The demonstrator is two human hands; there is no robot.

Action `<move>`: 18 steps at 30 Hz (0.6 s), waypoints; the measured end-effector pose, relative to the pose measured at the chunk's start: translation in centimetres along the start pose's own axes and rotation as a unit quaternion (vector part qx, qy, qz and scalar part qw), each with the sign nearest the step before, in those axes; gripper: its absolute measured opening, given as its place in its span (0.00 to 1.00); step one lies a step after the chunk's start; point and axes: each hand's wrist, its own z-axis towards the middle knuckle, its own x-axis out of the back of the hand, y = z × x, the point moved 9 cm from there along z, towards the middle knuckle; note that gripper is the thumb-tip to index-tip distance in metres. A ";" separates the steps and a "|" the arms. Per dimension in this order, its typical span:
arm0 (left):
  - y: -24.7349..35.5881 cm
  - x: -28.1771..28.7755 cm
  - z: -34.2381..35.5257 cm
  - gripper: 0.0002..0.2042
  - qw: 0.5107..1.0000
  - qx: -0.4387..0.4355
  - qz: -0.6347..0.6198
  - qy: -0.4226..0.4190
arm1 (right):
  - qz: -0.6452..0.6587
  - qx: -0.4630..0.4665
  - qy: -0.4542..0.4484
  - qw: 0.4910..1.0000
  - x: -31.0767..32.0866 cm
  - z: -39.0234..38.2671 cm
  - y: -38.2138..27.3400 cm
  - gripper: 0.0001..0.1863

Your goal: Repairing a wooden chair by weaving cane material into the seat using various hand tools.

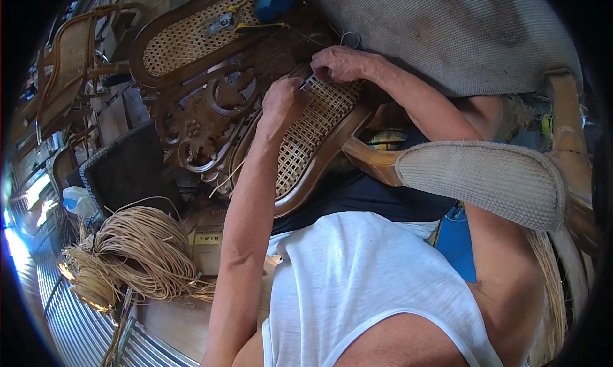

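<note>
- Working close together at the upper end of one cane panel [305, 140], two bare hands meet over the open weave; this panel sits within a brown wooden frame [327, 155] that leans across the person's lap.
- One left hand [284, 102] has its fingers curled inward, with one slim pale item [308, 83] at the fingertips; I cannot tell how firmly it is grasped.
- One right hand [341, 65] bends its fingers down to the weave, just beside the left; whether it pinches a strand I cannot tell.
- One thin loop [350, 40] stands just beyond the right hand.
- One loose strand [227, 178] pokes out near the left forearm.
- Two cane panels show in the carved piece: the one under the hands and one farther off [182, 47], with pierced scrollwork [191, 129] between them.
- One pair of cutters [222, 23] with two yellow handles lies on the far panel, near one blue object [276, 1].
- To the right are one padded armrest [479, 182] and one broad grey woven surface [447, 35].
- To the lower left lie one large coil of cane [150, 252], one smaller bundle [89, 284] beside it, one cardboard box [207, 233] and one pale plastic bag [78, 201].
- One cane-backed chair [67, 63] stands at the upper left.
</note>
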 end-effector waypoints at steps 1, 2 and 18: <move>0.2 -0.2 0.1 0.12 0.999 -0.005 0.010 -0.045 | 0.008 0.002 -0.017 1.000 -0.3 -0.1 0.1 0.11; 0.4 -0.6 0.2 0.16 0.996 -0.010 0.018 -0.091 | 0.005 0.002 -0.016 1.000 -0.5 -0.5 0.2 0.11; -0.1 -3.4 6.1 0.27 0.357 0.111 -0.921 -0.111 | 0.523 0.015 0.353 0.776 4.0 0.1 -3.7 0.15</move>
